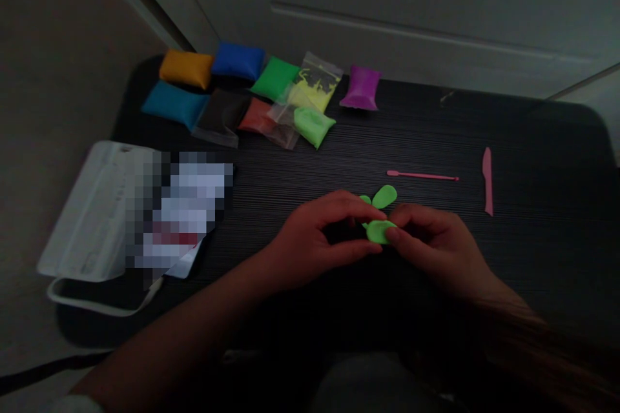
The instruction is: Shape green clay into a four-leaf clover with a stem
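Clay [379, 232], a green oval, lies right of the frame's centre, long axis roughly sideways, touching both hands: left hand [310, 232] pinching its upper and lower edges, right hand [440, 242] thumbing its right end. Print on the white pouch [84, 219], far left, is unreadable.

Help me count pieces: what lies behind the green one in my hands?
Beyond the held green piece, a light-green oval lies on the dark table; part of a second shows past your left hand. That hand hides the rest and anything directly beneath.
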Motion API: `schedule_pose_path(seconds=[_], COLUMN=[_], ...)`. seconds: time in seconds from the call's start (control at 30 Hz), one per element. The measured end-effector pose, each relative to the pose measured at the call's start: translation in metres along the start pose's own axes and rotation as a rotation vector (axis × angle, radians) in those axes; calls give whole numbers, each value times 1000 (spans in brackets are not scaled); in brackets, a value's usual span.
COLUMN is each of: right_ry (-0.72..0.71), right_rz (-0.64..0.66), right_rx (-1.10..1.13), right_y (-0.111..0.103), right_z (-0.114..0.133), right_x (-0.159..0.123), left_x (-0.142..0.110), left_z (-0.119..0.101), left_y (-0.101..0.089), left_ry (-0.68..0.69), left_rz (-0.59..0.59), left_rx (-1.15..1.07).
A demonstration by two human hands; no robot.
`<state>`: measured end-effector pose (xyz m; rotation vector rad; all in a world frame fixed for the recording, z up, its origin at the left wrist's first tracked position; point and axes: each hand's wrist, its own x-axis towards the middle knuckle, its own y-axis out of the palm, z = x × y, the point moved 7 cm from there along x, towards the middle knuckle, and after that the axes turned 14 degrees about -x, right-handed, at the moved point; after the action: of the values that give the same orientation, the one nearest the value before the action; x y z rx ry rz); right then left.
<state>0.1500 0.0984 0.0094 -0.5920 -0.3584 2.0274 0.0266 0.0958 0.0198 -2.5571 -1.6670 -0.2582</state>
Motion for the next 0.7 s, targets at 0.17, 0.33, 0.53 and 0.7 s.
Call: schedule_pose_path(seconds=[0.17,0.33,0.53,0.7], right_ry=[99,55,-142,-336], right_rz=[50,-9,-219,-322], right_rx=[56,86,-52,-396], right_y=[5,-1,-10,-11], right_z=[-7,-5,2,14], right_x=[1,1,-4,-8], left_x=[-1,-5,-6,-6], left_z=[3,12,22,28], left_y=[1,-4,-12,-9], left_ry=[-71,-203,-265,-296], left_rz=[-10,-113,-233,-223], left_rx=[-37,-167,-274,-370])
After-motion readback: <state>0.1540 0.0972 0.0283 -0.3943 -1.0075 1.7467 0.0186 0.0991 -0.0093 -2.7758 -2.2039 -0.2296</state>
